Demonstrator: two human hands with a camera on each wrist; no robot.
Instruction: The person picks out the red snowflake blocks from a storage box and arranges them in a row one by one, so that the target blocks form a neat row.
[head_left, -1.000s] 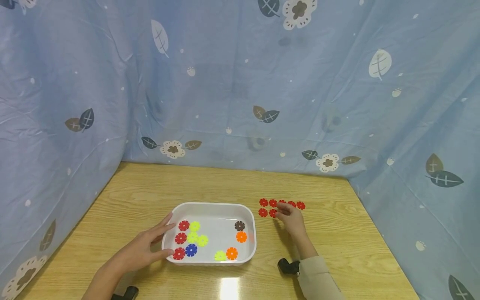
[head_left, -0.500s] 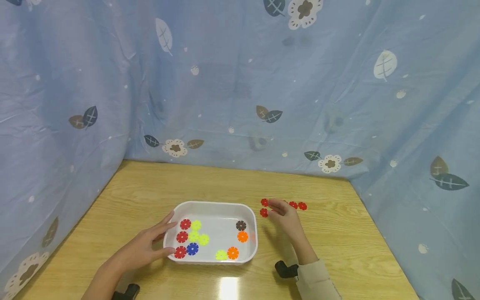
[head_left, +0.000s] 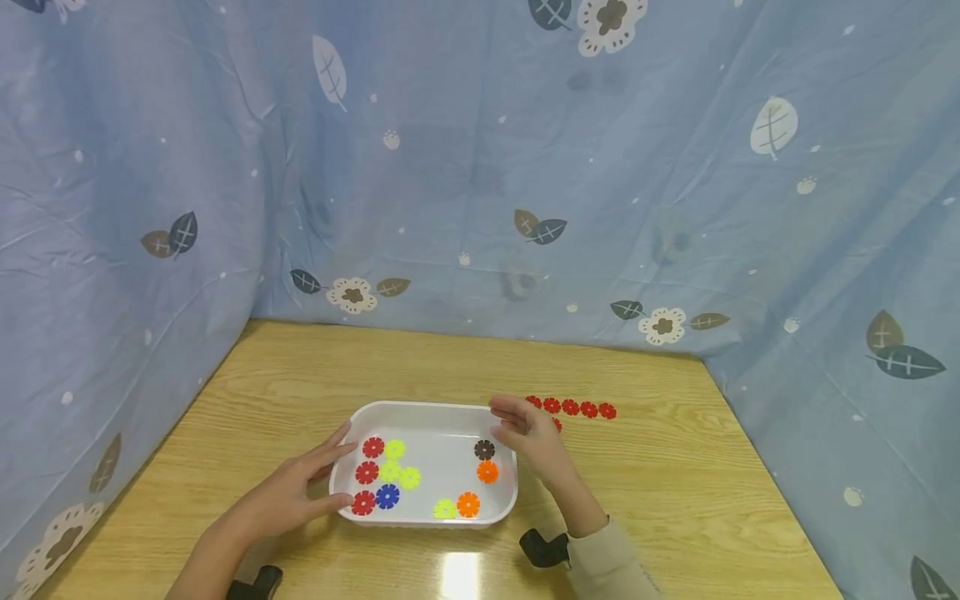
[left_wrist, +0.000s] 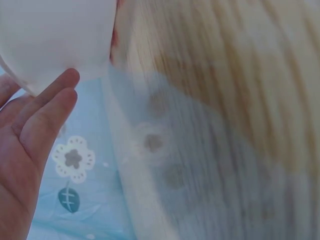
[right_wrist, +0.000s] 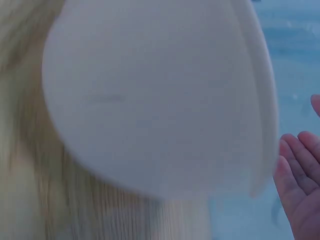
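The left hand (head_left: 288, 496) rests loosely spread fingers against the left end of the white tray (head_left: 442, 423), probably steadying it; its walls keep the coloured discs (head_left: 389, 471) together. Near the far right corner, the right hand's (head_left: 534, 442) fingers are extended, no disc visible between them. Beyond, red discs (head_left: 571, 407) lie on the table (head_left: 675, 467), seemingly lined up deliberately, before a curtain (head_left: 442, 167).

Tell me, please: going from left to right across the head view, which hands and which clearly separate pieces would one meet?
Left hand → blue piece → lone lime piece → nearer orange piece → right hand → rightmost red piece.
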